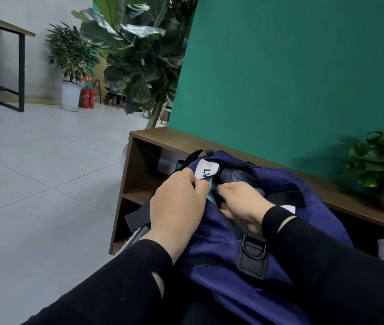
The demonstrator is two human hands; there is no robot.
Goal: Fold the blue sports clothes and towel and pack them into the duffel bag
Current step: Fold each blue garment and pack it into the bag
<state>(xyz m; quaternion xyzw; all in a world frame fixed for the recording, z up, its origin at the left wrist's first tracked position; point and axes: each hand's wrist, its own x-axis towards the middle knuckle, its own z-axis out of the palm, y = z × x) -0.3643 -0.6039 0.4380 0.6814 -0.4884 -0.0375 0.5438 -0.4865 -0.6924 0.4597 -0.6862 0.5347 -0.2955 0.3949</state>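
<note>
A navy blue duffel bag with black straps, a black D-ring and a white label lies on a low wooden bench. My left hand pinches the bag's edge beside the white label at its far end. My right hand curls its fingers round something dark at the bag's mouth, perhaps the zipper pull. A sliver of light blue fabric shows between my two hands inside the opening. The rest of the bag's contents are hidden.
A green wall panel stands right behind the bench. A potted plant sits on the bench at the right. A tall leafy plant rises behind the bench's left end. Tiled floor spreads to the left.
</note>
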